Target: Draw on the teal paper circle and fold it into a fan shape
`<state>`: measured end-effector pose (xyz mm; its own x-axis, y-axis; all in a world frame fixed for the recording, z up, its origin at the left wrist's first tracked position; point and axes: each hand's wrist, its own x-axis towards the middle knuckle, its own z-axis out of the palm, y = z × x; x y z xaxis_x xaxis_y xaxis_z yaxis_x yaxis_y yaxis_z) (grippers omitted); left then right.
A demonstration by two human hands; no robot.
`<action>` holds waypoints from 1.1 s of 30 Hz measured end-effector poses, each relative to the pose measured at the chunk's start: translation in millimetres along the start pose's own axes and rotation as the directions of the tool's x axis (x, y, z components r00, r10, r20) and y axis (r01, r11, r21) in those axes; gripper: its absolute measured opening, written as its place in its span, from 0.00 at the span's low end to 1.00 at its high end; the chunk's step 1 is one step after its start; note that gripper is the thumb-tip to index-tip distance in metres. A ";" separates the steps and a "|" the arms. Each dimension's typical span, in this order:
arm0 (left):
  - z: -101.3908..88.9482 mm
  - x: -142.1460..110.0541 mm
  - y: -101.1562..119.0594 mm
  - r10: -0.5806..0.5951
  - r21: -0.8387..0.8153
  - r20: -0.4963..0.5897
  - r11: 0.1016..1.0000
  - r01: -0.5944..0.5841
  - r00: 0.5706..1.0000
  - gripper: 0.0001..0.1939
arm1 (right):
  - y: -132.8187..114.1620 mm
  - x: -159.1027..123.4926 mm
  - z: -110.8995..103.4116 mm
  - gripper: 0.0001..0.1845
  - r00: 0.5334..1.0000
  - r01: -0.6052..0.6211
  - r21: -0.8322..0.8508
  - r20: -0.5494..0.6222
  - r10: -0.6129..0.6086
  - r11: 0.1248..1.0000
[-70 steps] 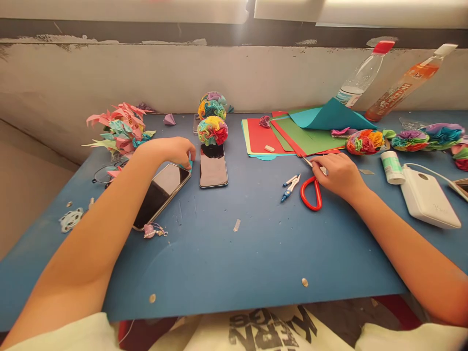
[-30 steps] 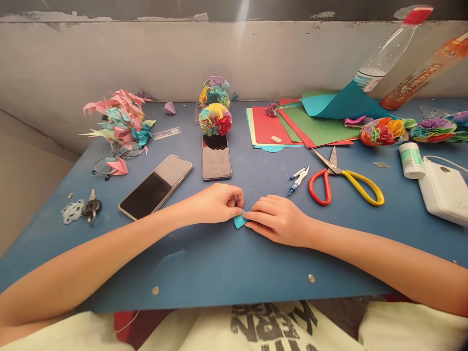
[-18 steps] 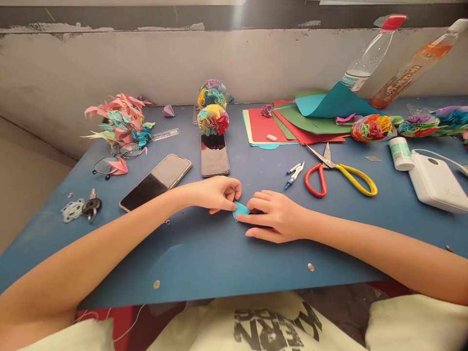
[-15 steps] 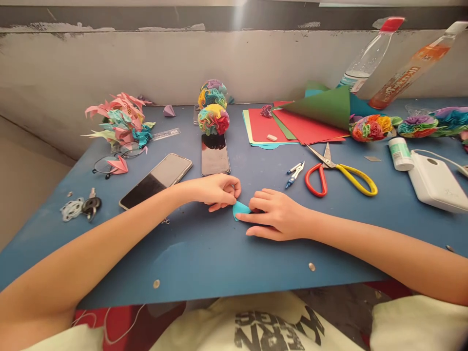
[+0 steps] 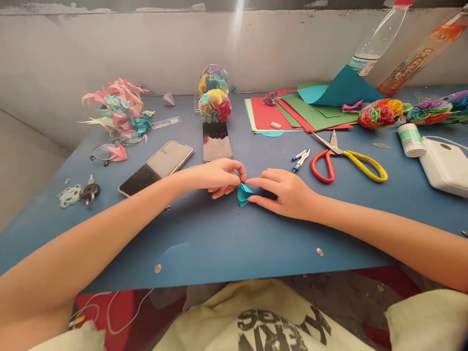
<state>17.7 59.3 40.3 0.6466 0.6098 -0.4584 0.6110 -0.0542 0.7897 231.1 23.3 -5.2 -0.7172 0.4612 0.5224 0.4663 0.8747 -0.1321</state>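
Note:
A small teal piece of paper (image 5: 244,193) lies on the blue table (image 5: 226,234), partly folded. My left hand (image 5: 218,175) pinches its upper left edge with thumb and fingers curled. My right hand (image 5: 285,190) rests on the paper's right side, index finger stretched along the top of it and the other fingers pressing down. Part of the paper is hidden under my right fingers.
Two phones (image 5: 157,165) (image 5: 217,141) lie behind my left hand. Red and yellow scissors (image 5: 343,158), a small compass (image 5: 300,160), coloured paper sheets (image 5: 292,114), curled paper balls (image 5: 214,105), a paper crane pile (image 5: 117,107), glasses (image 5: 109,150), a white power bank (image 5: 446,168), and bottles (image 5: 380,34) stand around.
My left hand came from the phone and my right hand left the scissors; both met over the teal paper at the table's middle. The paper now stands up more, folded between my fingers.

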 end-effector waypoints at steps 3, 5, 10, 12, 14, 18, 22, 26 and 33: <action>3.0 -3.9 -0.9 0.039 0.043 -0.025 0.998 -0.038 0.999 0.10 | 0.2 0.6 -0.3 0.12 0.991 -0.133 0.087 0.022 0.132 0.987; 5.0 -6.4 -2.0 0.055 0.067 -0.048 0.996 -0.052 0.997 0.09 | -0.2 2.3 -1.2 0.10 0.982 -0.188 0.138 0.054 0.182 0.972; 9.2 -10.7 -3.4 0.068 0.102 -0.110 0.993 -0.057 0.992 0.08 | -5.0 10.1 0.6 0.11 0.964 -0.264 0.194 0.087 0.252 0.945; 10.7 -11.1 -3.7 0.064 0.077 -0.122 0.996 -0.055 0.990 0.08 | -7.7 12.9 2.4 0.14 0.964 -0.268 0.231 0.063 0.260 0.935; 11.8 -11.1 -3.8 0.062 0.045 -0.117 0.997 -0.057 0.991 0.09 | -9.8 14.3 2.7 0.14 0.965 -0.259 0.281 0.037 0.260 0.924; 10.5 -12.9 -2.7 0.076 0.032 -0.078 0.997 -0.074 0.994 0.07 | -11.2 13.4 -2.1 0.14 0.945 -0.303 0.374 -0.002 0.328 0.876; 6.7 -17.0 -1.2 0.102 -0.017 0.011 0.995 -0.102 0.995 0.07 | -10.0 11.9 -6.5 0.18 0.857 -0.468 0.517 0.069 0.510 0.717; 13.4 -13.7 -0.2 0.106 -0.038 -0.067 0.993 -0.109 0.992 0.10 | -9.6 11.0 -4.8 0.10 0.783 -0.527 0.657 0.129 0.609 0.539; 39.3 -15.2 12.2 0.085 -0.015 -0.371 0.995 -0.097 0.925 0.20 | -8.9 7.9 -6.3 0.11 0.887 -0.398 0.598 0.058 0.457 0.696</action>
<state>33.3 18.2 40.9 0.4802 0.8526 -0.2059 0.5386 -0.1013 0.8365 224.6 18.2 5.4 -0.4535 0.8179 0.3542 0.2998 0.5142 -0.8035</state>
